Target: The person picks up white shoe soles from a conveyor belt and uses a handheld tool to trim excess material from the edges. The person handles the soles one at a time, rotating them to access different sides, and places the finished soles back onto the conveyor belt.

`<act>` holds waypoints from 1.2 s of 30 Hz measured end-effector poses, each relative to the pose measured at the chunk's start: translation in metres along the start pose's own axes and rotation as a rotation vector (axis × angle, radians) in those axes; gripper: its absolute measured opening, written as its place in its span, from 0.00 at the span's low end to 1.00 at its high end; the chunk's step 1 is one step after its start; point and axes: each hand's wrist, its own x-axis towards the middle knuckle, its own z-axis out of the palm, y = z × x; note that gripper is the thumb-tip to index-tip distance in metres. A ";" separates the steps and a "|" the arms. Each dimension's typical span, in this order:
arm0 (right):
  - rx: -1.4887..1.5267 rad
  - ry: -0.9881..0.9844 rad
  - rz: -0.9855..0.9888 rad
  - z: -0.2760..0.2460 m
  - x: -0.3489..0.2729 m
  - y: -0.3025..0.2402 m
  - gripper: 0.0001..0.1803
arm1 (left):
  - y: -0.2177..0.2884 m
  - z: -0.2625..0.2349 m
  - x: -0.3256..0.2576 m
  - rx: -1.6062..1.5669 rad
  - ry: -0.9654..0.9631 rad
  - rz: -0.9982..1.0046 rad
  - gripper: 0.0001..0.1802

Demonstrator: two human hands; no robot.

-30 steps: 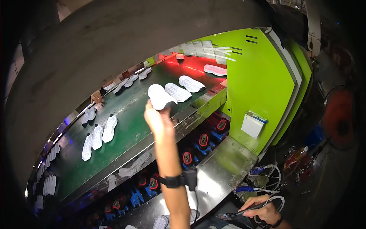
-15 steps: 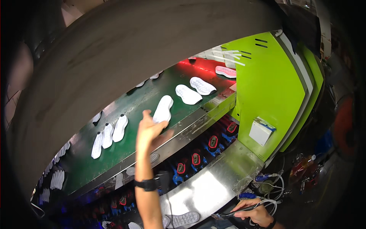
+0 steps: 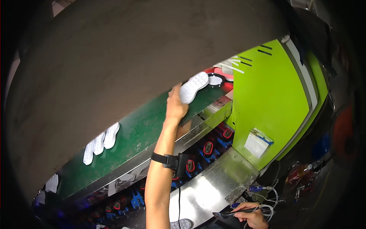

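My left hand (image 3: 176, 105) reaches up over the green conveyor belt (image 3: 145, 133) and grips a white shoe sole (image 3: 193, 87) by its near end. The sole is tilted, tread side showing. A black band with a small device (image 3: 172, 160) is strapped to that forearm. My right hand (image 3: 252, 218) is low at the bottom edge, closed on a thin dark tool (image 3: 228, 215) with a cable. Another white sole (image 3: 215, 80) lies farther along the belt by the red-lit opening.
A wide dark curved surface (image 3: 133, 57) hides the upper view. Three white soles (image 3: 101, 141) lie on the belt at left. A lime-green machine housing (image 3: 274, 99) stands at right, with a steel shelf (image 3: 209, 187) and blue and red fixtures (image 3: 207, 148) below the belt.
The view has swung, and the dark surface covers more of the belt. My left hand has stayed on the white sole and carried it right, toward the red-lit opening. My right hand has barely moved.
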 end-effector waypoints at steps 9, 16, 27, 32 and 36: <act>-0.061 0.004 0.000 0.002 -0.013 -0.002 0.05 | 0.022 -0.017 -0.001 0.111 -0.157 -0.257 0.50; -0.030 0.034 0.018 -0.013 -0.024 -0.001 0.06 | 0.047 -0.035 -0.010 0.871 -0.113 -0.353 0.49; -0.076 0.203 -0.111 -0.028 -0.029 -0.029 0.07 | 0.050 0.107 0.099 0.495 -0.393 0.021 0.46; -0.002 0.309 -0.062 -0.042 -0.022 -0.026 0.07 | 0.065 0.083 0.078 -0.101 -0.409 0.134 0.44; -0.015 0.184 -0.042 -0.048 -0.024 -0.021 0.07 | 0.055 0.038 0.050 0.175 -0.453 0.296 0.38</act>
